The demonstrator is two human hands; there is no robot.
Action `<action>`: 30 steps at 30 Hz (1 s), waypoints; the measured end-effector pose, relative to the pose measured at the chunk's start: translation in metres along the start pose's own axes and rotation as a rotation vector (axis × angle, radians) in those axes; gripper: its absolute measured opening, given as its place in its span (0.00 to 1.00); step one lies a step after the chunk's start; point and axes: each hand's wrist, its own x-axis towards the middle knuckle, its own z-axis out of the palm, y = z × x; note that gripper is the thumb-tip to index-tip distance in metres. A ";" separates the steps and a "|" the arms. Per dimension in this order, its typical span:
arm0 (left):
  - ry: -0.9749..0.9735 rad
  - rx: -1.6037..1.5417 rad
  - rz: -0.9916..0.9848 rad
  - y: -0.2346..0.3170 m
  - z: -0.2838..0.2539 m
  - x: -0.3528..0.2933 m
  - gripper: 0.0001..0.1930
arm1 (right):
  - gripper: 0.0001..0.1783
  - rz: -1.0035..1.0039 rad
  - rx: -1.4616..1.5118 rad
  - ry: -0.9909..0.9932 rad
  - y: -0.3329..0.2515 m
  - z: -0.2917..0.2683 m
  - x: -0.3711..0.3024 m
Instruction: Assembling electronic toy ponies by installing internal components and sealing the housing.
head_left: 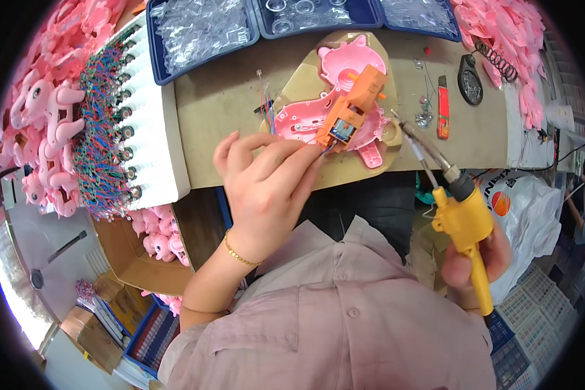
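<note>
My left hand (266, 175) pinches a thin blue wire (329, 149) at the lower end of an orange gearbox (363, 94). A small circuit board (342, 132) shows in that end. The gearbox lies across a pink toy shell half (299, 120), which rests in a tan holder (328, 179). In my right hand (478, 263) is a yellow soldering gun (465, 221), fingers wrapped round its handle. Its tip points up and left, close to the right side of the shell and apart from the circuit board. My left fingertips partly hide the wire.
Blue trays (201, 39) of clear plastic parts line the back. At left stands a white rack (153, 117) with bundled coloured wires (101, 130). A red box cutter (442, 107) and a black coiled-cord device (469, 79) lie right. Pink shells (500, 32) are piled at both sides.
</note>
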 end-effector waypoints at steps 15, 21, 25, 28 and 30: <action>-0.148 -0.109 -0.159 0.012 -0.008 0.027 0.04 | 0.36 0.178 0.190 -0.179 -0.003 0.006 0.040; -0.179 -0.078 -0.151 0.012 -0.010 0.029 0.05 | 0.34 0.126 0.163 -0.148 0.000 0.018 0.045; -0.182 -0.075 -0.151 0.013 -0.010 0.027 0.05 | 0.33 0.118 0.149 -0.137 0.001 0.019 0.044; -0.177 -0.082 -0.155 0.013 -0.010 0.026 0.05 | 0.33 0.109 0.140 -0.127 0.001 0.020 0.043; -0.185 -0.084 -0.153 0.013 -0.011 0.026 0.06 | 0.33 0.102 0.132 -0.121 0.001 0.019 0.043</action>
